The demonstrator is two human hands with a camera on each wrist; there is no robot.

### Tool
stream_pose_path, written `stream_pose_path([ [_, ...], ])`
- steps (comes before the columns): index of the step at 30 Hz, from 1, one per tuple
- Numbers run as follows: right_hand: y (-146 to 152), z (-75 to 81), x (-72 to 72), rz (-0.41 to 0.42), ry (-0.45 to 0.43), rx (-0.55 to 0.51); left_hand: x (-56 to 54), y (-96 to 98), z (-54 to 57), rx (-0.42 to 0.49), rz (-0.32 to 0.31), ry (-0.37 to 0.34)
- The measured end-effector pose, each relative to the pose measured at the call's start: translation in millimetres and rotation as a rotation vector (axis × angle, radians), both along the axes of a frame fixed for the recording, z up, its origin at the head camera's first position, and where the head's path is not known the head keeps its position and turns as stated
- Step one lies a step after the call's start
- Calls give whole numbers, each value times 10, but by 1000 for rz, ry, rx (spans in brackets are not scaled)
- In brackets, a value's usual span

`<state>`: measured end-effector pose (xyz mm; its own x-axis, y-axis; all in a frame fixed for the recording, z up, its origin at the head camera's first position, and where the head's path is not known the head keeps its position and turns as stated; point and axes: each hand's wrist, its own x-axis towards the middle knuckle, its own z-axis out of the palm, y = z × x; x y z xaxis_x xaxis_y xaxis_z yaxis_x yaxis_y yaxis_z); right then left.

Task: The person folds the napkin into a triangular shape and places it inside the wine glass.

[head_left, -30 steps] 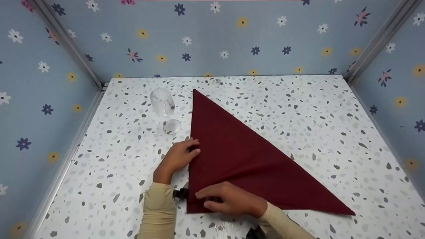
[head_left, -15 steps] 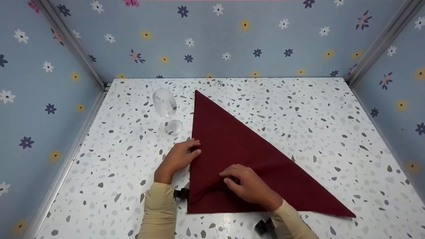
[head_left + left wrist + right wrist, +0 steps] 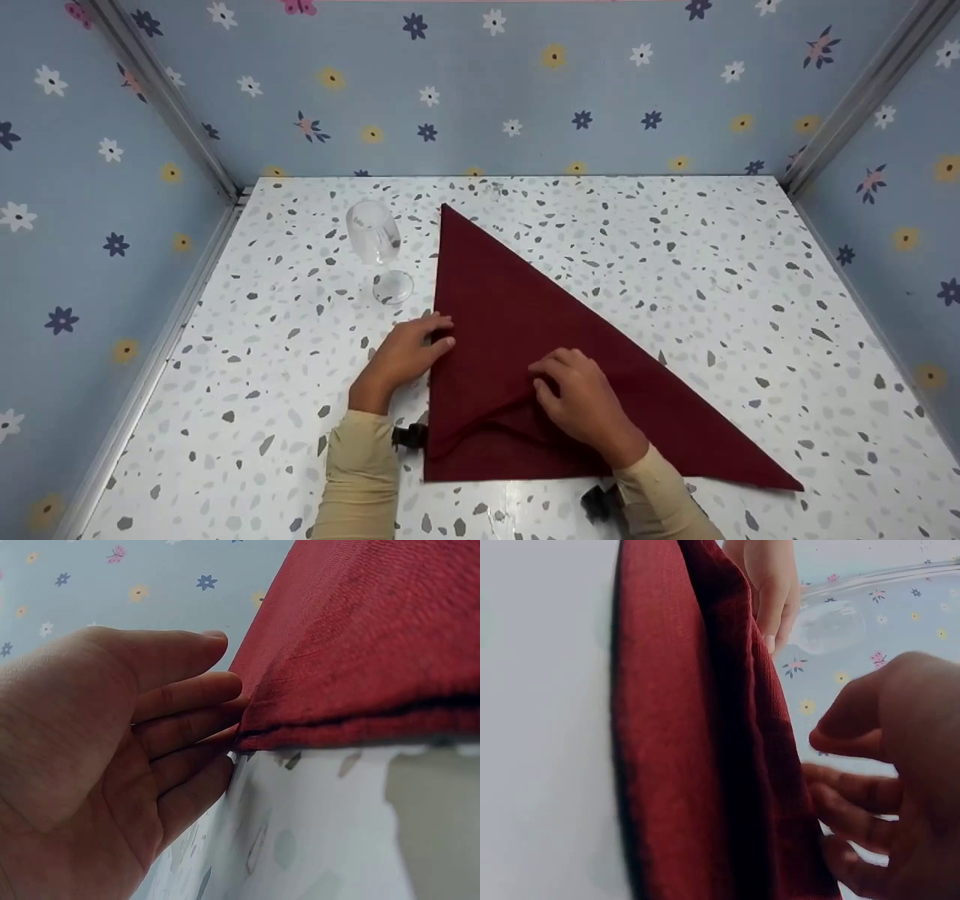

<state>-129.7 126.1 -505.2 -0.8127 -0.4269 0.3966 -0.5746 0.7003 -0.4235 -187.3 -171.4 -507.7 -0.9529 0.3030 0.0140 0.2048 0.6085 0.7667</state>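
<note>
A dark red cloth napkin point(image 3: 510, 322), folded into a large triangle, lies on the speckled table. My left hand point(image 3: 405, 352) rests at its left edge; in the left wrist view the fingers point(image 3: 195, 724) are extended, their tips at the folded edge, with the thumb apart. Over the lower middle of the napkin is my right hand point(image 3: 581, 394). Its fingertips touch the cloth, the fingers loosely bent and the thumb away from them in the right wrist view. Beneath that hand the upper layer is rucked up, and a strip of the lower layer shows along the near edge.
A clear stemmed glass point(image 3: 375, 236) stands left of the napkin's far tip. Flower-patterned walls point(image 3: 480, 90) enclose the table at the back and both sides. Black wrist mounts point(image 3: 410, 436) are on both sleeves, the left one beside the napkin's near-left corner.
My right hand has slid up and right from the near-left corner across the napkin, and the crease in the upper layer has shifted with it. The left hand stays at the left edge.
</note>
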Motion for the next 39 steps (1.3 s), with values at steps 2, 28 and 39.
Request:
stream_pose_path([
  [2,16,-11,-7,-31,27,28,-4,3,-2,-1,-2,6],
  [28,221,27,-18,-363,-43,196,16,19,15,-19,-17,21],
  [39,176,126,51,-398,-203,288,13,42,11,-51,-7,27],
])
